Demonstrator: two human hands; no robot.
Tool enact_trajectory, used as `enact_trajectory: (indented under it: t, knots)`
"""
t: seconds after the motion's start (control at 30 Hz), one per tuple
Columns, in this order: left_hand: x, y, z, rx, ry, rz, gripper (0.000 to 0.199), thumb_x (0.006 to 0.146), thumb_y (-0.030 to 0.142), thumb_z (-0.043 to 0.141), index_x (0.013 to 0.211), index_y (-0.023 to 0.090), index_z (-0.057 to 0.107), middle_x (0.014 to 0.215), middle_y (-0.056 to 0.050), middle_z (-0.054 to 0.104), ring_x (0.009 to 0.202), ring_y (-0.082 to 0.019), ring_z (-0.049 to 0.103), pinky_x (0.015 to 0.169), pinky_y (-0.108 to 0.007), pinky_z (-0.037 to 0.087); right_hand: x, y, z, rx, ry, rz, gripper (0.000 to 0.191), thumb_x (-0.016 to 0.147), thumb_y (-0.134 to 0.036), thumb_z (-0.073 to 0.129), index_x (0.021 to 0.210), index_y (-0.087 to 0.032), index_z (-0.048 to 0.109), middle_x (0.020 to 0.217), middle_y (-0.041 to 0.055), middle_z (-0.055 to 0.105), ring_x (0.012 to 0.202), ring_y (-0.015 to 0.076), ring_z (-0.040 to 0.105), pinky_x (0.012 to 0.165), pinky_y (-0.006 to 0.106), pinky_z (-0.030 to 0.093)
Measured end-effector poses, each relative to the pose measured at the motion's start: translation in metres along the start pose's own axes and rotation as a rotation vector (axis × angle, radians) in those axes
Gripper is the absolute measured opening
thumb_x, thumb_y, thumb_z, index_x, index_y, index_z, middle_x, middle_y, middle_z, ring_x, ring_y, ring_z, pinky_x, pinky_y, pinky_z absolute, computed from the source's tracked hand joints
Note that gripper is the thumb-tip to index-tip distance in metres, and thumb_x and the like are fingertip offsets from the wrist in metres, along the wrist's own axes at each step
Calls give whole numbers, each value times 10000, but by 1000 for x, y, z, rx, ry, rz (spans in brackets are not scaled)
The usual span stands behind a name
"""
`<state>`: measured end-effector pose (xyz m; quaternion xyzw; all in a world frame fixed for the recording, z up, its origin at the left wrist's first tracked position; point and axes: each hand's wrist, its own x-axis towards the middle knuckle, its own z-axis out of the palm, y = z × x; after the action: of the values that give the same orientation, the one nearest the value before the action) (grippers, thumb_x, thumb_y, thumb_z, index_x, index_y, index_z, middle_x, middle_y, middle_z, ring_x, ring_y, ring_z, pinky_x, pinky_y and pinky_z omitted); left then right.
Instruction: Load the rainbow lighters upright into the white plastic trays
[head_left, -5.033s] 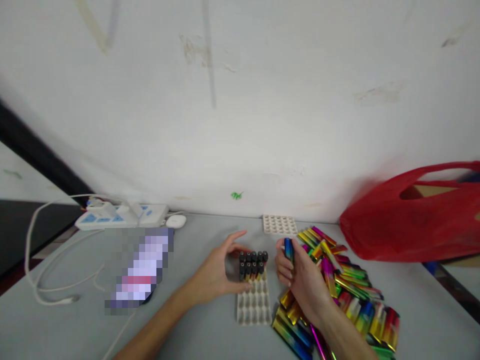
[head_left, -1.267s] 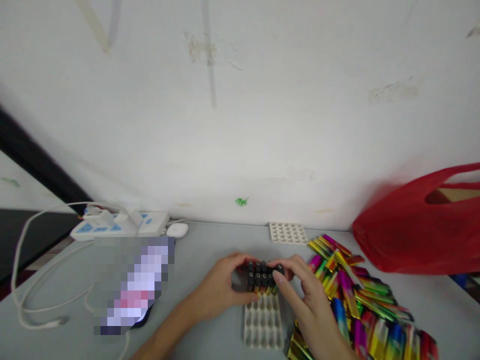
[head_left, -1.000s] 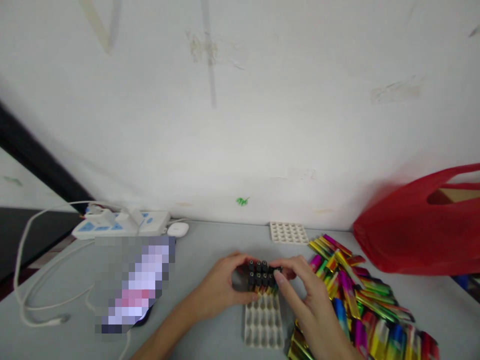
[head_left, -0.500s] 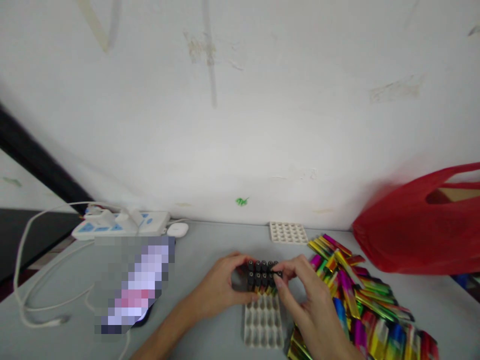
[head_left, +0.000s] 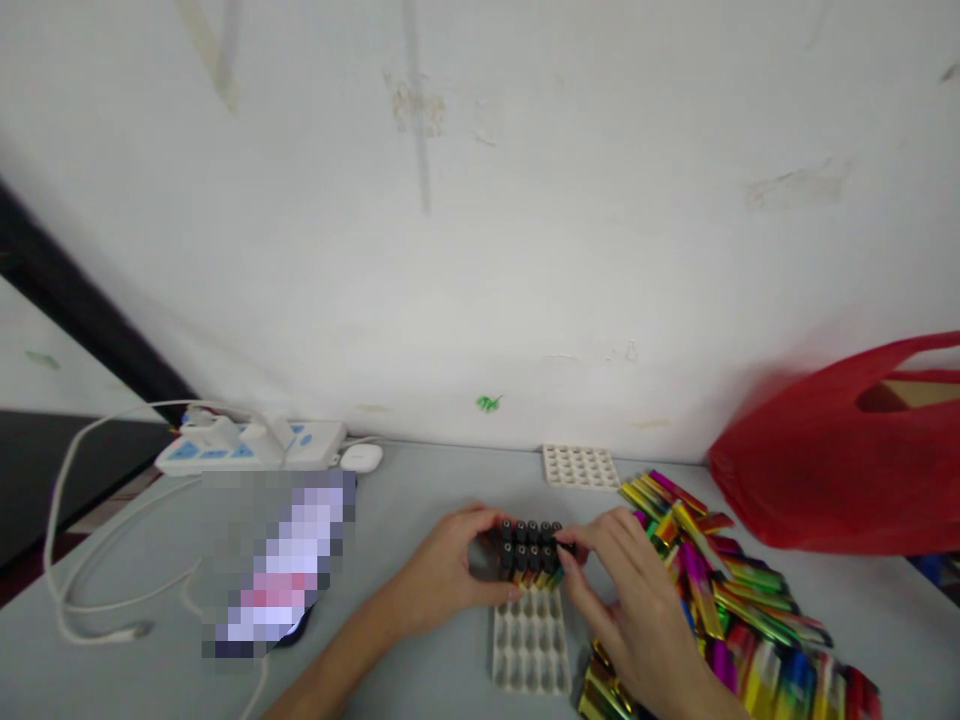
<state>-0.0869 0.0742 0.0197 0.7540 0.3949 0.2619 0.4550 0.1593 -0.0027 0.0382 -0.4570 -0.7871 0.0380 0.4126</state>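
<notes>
Black-tipped tubes (head_left: 527, 555) stood close together in two rows at the far end of a pale socketed tray (head_left: 530, 645), their dark ends up and a metallic gold sheen below. The nearer sockets of that tray were bare. At the right end of the near row, the right hand (head_left: 634, 590) pinched the black tip of one more tube (head_left: 568, 548) between thumb and index finger; its lower part was hidden, so whether it sat in a socket could not be told. The left hand (head_left: 450, 565) arched around the left side of the rows, index finger behind them and thumb in front near the tray's edge; whether those fingers were gripping or only resting there could not be told.

To the right, partly behind the right forearm, lay a heap of shiny multicoloured tubes (head_left: 759, 612), gold, green, magenta, red and blue. A second socketed tray (head_left: 580, 467) lay farther back, near the wall (head_left: 480, 250). A red bag (head_left: 817, 480) slumped at the far right. On the left of the grey tabletop (head_left: 420, 480) were a pixelated phone (head_left: 289, 560), a rounded white case (head_left: 361, 458), a white power strip (head_left: 319, 440) with plugs in it, and a looping white cable (head_left: 120, 635).
</notes>
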Motion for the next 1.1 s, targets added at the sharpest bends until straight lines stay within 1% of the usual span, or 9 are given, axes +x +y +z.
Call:
enact_trajectory:
  t: [0.13,0.27,0.47,0.63,0.83,0.97,1.1]
  knots:
    - [0,0,0,14,8,3,475,707,318,1034,1118,189,832,1037,-17,772,990,-273,691,901,-327,496,-1,2,0,-80,7,-39,195,1079,-65,621,1189,-225,639,941,36,663,886,253,600,869,425,465]
    - [0,-1,0,39,8,-21,527,705,342,1041,1161,187,827,1082,-27,777,1032,-285,693,939,-337,500,-1,0,0,-76,9,-56,190,1078,-50,610,1179,-208,637,949,44,665,895,254,600,860,425,470]
    - [-1,-4,1,33,15,-12,519,709,356,1035,1160,193,834,1094,-35,788,1037,-287,694,942,-342,509,1,-3,0,-74,15,-92,215,1079,-33,602,1205,-202,643,939,46,664,887,255,602,830,416,487]
    - [0,-7,2,28,9,-6,523,699,354,1045,1150,196,833,1083,-28,779,1029,-285,689,935,-341,506,2,0,-1,-142,31,-136,218,1064,-19,622,1188,-195,649,929,53,668,880,260,589,827,421,489]
    - [0,-5,1,15,7,-21,493,687,286,1036,1127,195,833,1060,-18,768,1014,-278,688,928,-332,496,1,3,-2,-145,18,-122,231,1056,-2,621,1196,-183,645,948,51,667,892,253,591,846,423,481]
    - [0,-3,2,20,12,-15,486,696,315,1034,1125,203,834,1060,-17,776,1014,-280,690,930,-333,501,1,1,-1,-108,-8,-102,205,1073,-26,625,1199,-187,644,951,46,671,901,250,596,839,410,476]
    - [0,-3,1,20,16,-17,530,696,339,1042,1165,203,836,1085,-27,781,1034,-288,696,955,-347,511,-1,-1,-1,-60,-36,-82,207,1090,-56,602,1235,-201,633,951,34,666,911,248,604,859,401,474]
